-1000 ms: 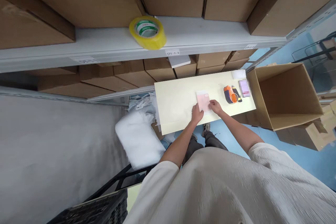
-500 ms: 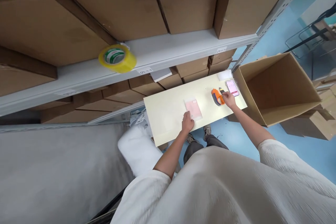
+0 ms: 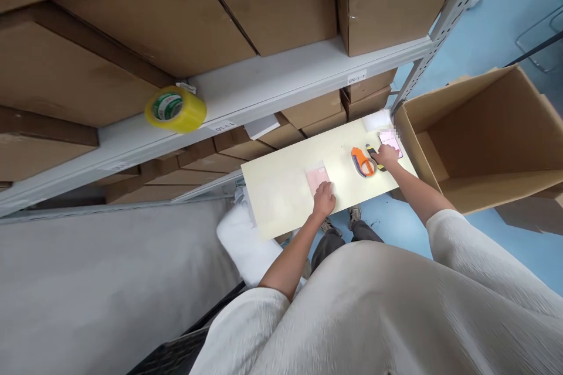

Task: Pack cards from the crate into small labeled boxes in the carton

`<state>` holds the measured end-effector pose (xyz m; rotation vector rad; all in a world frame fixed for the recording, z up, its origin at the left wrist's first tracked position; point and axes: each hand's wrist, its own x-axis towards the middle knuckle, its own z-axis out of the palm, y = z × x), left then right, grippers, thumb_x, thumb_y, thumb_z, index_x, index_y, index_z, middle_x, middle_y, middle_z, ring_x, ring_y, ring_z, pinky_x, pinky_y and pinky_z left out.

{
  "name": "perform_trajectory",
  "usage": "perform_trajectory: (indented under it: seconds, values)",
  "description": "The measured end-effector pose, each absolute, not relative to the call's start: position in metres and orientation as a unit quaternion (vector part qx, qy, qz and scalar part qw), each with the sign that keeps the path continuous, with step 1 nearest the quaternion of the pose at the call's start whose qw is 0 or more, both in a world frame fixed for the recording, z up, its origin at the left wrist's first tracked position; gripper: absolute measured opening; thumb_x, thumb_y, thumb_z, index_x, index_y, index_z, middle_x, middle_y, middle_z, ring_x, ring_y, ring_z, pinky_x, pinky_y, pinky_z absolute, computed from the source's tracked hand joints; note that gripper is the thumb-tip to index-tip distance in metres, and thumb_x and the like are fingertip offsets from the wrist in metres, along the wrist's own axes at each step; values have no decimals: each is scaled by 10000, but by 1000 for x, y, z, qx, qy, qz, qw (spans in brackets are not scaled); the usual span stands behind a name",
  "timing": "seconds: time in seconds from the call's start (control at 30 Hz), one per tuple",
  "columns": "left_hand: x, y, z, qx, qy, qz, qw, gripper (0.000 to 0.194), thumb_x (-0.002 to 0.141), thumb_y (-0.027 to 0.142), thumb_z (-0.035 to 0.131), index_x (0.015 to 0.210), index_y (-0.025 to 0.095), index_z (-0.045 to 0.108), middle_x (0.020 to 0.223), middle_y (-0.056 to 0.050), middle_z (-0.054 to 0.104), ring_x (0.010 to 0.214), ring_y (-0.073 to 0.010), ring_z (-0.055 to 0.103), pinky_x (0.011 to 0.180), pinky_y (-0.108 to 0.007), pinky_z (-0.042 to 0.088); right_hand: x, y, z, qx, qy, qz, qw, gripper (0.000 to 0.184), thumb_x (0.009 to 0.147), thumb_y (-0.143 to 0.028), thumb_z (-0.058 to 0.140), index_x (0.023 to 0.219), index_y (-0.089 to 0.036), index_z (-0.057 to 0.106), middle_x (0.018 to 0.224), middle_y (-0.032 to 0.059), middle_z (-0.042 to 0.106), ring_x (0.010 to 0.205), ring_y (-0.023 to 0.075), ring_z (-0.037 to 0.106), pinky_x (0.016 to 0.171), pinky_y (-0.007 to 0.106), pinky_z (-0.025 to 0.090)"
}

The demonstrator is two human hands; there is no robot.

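Observation:
My left hand point(image 3: 324, 200) rests on the lower right part of a flat pink packet point(image 3: 317, 176) in a clear sleeve, its fingers apart and not wrapped round it. My right hand point(image 3: 387, 156) is low over the lower left part of a phone point(image 3: 393, 142) with a lit pink-and-white screen. Its thumb side reaches across a black and yellow utility knife point(image 3: 373, 151), which lies on the board. Just left of the knife lies an orange tape dispenser point(image 3: 360, 159). All lie on a pale yellow board point(image 3: 281, 199).
A shelf rack point(image 3: 285, 79) with cardboard boxes point(image 3: 272, 12) stands in front. On its ledge lies a yellow tape roll point(image 3: 176, 110). An open carton point(image 3: 484, 135) stands to the right of the board. White wrapping material point(image 3: 246, 246) is below left, and a white pad point(image 3: 377, 120) lies behind the phone.
My right hand has shifted off the utility knife towards the phone, uncovering more of the knife. My left hand has moved from the packet's lower left edge to its lower right. The view has shifted.

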<state>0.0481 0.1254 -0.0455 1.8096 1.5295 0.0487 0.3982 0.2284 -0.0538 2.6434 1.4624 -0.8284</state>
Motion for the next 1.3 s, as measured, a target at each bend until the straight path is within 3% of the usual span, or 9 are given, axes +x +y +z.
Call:
perform_trajectory:
  seconds: [0.17, 0.43, 0.53, 0.67, 0.77, 0.9, 1.07, 1.2, 1.3]
  values:
    - [43, 117, -50, 702, 608, 17, 370, 619, 926, 157, 549, 1540, 216, 606, 1676, -154, 522, 1608, -321, 456, 1345, -534, 392, 397, 249, -70, 834, 480, -270, 38, 400, 759, -474, 918, 920, -187, 690, 924, 152, 701, 1098, 392, 638, 1010, 586, 455]
    - [30, 114, -52, 692, 616, 18, 376, 562, 939, 154, 540, 1487, 221, 646, 1673, -154, 526, 1600, -318, 472, 1341, -523, 399, 389, 268, -37, 808, 517, -257, 113, 281, 828, -345, 824, 993, -153, 702, 955, 179, 730, 1068, 372, 695, 1021, 527, 446]
    - [26, 115, -54, 690, 617, 24, 378, 551, 953, 158, 527, 1490, 209, 640, 1684, -157, 515, 1595, -322, 479, 1335, -530, 404, 387, 274, -2, 814, 538, -211, 64, 275, 847, -388, 767, 976, -151, 715, 941, 168, 746, 1044, 355, 703, 1045, 522, 436]
    - [16, 118, -55, 693, 614, 39, 376, 548, 937, 142, 540, 1468, 209, 656, 1667, -160, 534, 1576, -330, 500, 1326, -548, 414, 373, 272, 57, 819, 539, -185, -68, 277, 882, -425, 700, 989, -171, 725, 967, 154, 782, 1023, 332, 719, 998, 464, 481]
    - [3, 121, -54, 699, 608, 46, 375, 557, 925, 134, 552, 1462, 232, 663, 1642, -146, 563, 1581, -322, 495, 1329, -550, 410, 342, 260, 88, 780, 527, -272, -201, 256, 898, -426, 701, 1015, -198, 703, 986, 111, 807, 963, 280, 732, 909, 382, 531]
    - [-21, 122, -53, 698, 610, 46, 374, 572, 927, 147, 556, 1480, 251, 658, 1644, -133, 566, 1571, -326, 502, 1317, -552, 422, 275, 236, 87, 668, 429, -511, -332, 156, 1014, -349, 579, 990, -206, 637, 897, 66, 800, 841, 203, 744, 798, 291, 574]
    - [-61, 119, -54, 692, 614, 38, 377, 562, 952, 166, 547, 1503, 200, 649, 1682, -166, 525, 1555, -341, 520, 1295, -540, 447, 183, 192, 50, 653, 235, -657, -293, 100, 1033, -182, 588, 934, -199, 587, 745, 33, 733, 621, 157, 680, 593, 249, 554]
    - [-93, 118, -59, 694, 609, 42, 382, 552, 969, 161, 541, 1509, 197, 649, 1679, -162, 536, 1563, -330, 516, 1302, -534, 445, 131, 160, 34, 640, 190, -689, -282, 187, 926, -6, 688, 938, -176, 612, 750, 28, 754, 649, 140, 715, 644, 234, 610]
    - [-113, 120, -64, 703, 596, 48, 387, 538, 979, 162, 539, 1504, 195, 655, 1665, -158, 554, 1562, -323, 519, 1304, -521, 446, 105, 148, 32, 623, 204, -697, -291, 147, 986, -41, 692, 983, -170, 623, 789, 41, 784, 710, 148, 772, 745, 263, 669]
